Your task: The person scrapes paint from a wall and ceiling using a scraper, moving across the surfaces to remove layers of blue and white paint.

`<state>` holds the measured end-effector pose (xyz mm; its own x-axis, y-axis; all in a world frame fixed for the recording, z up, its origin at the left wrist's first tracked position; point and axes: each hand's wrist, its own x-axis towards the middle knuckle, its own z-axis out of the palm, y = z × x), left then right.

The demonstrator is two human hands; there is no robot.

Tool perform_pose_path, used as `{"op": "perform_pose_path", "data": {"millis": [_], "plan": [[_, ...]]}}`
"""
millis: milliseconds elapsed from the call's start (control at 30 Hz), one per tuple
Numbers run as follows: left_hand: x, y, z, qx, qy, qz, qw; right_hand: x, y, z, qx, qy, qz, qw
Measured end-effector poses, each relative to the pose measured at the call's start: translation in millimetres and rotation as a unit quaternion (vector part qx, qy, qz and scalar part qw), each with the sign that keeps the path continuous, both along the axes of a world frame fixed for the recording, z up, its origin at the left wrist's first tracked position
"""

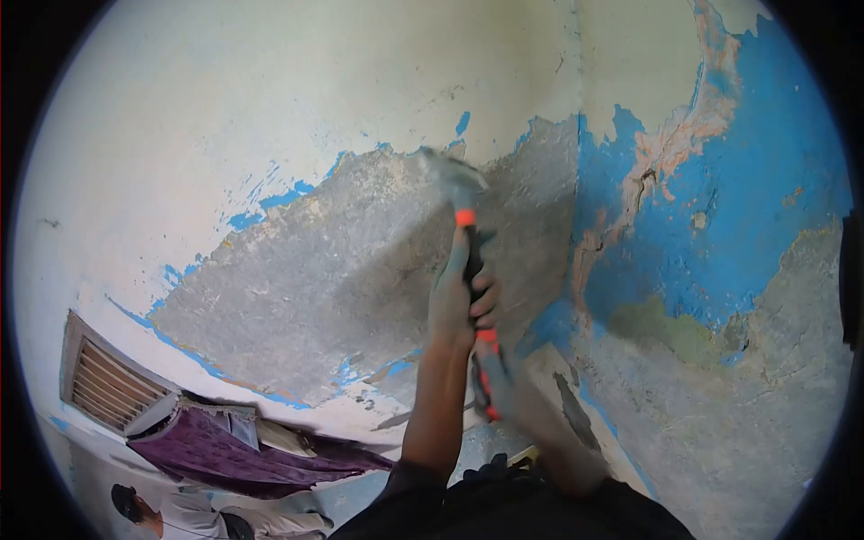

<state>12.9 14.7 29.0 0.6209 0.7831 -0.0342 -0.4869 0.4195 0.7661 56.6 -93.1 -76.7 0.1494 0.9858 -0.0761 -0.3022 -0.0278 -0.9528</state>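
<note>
A hammer (465,218) with a black and orange handle is raised in front of the wall, its metal head blurred against the edge of the bared grey patch. My left hand (452,301) is closed round the upper handle, thumb pointing up along it and fingers wrapped over the far side. Lower down, my right hand (519,391) is at the bottom of the handle and appears closed on it, though motion smears its fingers. Around the grey patch (288,279), cream paint (270,81) ends in ragged edges with blue flecks.
To the right, past the corner, is a wall with blue paint (702,234) and a long crack (643,180). A slatted vent (112,378) and a purple cloth (234,454) are at lower left. Below them is another person (193,515) wearing a dark cap.
</note>
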Motion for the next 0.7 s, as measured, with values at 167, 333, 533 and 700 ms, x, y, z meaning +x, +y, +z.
{"op": "perform_pose_path", "data": {"millis": [167,333,533,700], "plan": [[-19,-8,-18,-0.010,-0.050,-0.018,0.999,-6,-21,34,-0.011,0.067,0.038,0.997],[-19,0,-36,0.009,-0.116,-0.007,0.993,-7,-24,-3,0.054,-0.050,-0.080,0.994],[14,-4,-33,0.000,-0.120,0.001,0.993,14,-22,-28,0.128,-0.246,-0.233,0.932],[32,3,-29,-0.006,-0.131,0.021,0.991,35,-14,-22,0.193,-0.339,-0.292,0.873]]}}
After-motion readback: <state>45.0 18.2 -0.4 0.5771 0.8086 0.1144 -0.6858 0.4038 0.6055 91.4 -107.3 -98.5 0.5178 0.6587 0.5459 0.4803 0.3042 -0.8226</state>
